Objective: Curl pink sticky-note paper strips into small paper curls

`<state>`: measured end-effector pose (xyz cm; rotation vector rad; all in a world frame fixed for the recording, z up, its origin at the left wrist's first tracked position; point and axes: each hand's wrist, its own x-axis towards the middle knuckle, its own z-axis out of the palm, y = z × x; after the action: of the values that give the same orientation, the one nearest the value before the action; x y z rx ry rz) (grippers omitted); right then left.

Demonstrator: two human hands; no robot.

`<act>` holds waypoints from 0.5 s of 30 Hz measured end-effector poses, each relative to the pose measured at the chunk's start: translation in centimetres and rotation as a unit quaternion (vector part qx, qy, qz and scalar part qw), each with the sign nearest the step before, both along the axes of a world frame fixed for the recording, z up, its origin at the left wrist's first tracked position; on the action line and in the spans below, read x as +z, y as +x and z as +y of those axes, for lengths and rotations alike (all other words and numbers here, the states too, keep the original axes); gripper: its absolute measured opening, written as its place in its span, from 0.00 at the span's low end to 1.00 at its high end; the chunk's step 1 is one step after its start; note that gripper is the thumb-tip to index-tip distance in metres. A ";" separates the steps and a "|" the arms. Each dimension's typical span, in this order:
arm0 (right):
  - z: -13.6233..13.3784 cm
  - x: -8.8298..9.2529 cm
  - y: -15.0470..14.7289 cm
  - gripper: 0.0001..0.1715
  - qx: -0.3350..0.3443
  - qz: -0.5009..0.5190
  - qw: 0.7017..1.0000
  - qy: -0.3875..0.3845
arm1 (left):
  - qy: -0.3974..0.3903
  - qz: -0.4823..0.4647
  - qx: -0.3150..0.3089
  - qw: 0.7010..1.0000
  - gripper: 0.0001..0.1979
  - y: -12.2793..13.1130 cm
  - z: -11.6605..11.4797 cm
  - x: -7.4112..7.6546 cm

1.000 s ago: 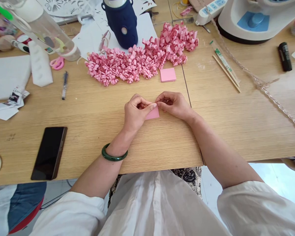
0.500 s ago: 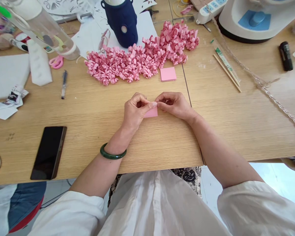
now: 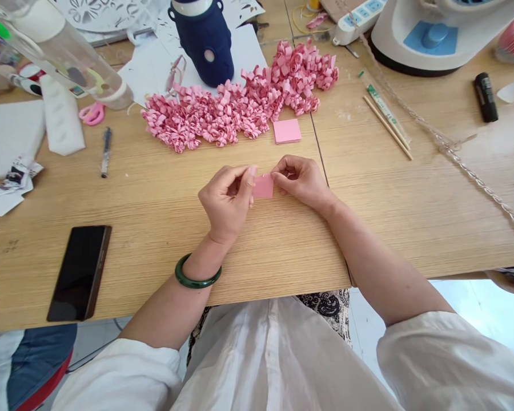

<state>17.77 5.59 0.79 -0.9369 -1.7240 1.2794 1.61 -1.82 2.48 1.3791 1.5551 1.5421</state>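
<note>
Between my two hands, just above the wooden table, is a small pink piece of paper [image 3: 264,187]. My left hand [image 3: 227,197], with a dark green bangle at its wrist, pinches the paper's left edge between thumb and fingers. At the paper's upper right corner, my right hand [image 3: 300,178] is closed in a pinch, thumb against forefinger. Beyond the hands lies a small stack of pink paper squares [image 3: 287,131]. Behind that stretches a long heap of curled pink paper flowers [image 3: 223,111].
A black phone [image 3: 79,273] lies left on the table [image 3: 163,217], with a pen [image 3: 106,152] and pink scissors [image 3: 92,113] beyond. A navy bottle [image 3: 205,45] stands behind the flowers. To the right are wooden sticks [image 3: 388,127], a braided cord [image 3: 471,168] and a black marker [image 3: 485,97].
My left hand has shifted left and turned upward, its thumb now at the paper's left edge, so more of the pink paper shows. The right hand still pinches its right corner.
</note>
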 end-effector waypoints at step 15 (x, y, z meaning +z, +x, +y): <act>-0.1 0.3 0.1 0.06 0.012 -0.012 1.000 0.004 | -0.064 -0.031 -0.031 0.997 0.05 0.5 0.7 -0.7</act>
<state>17.87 5.47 1.09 -0.9329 -1.7626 1.2794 2.12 -1.08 1.81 1.2841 1.5304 1.4089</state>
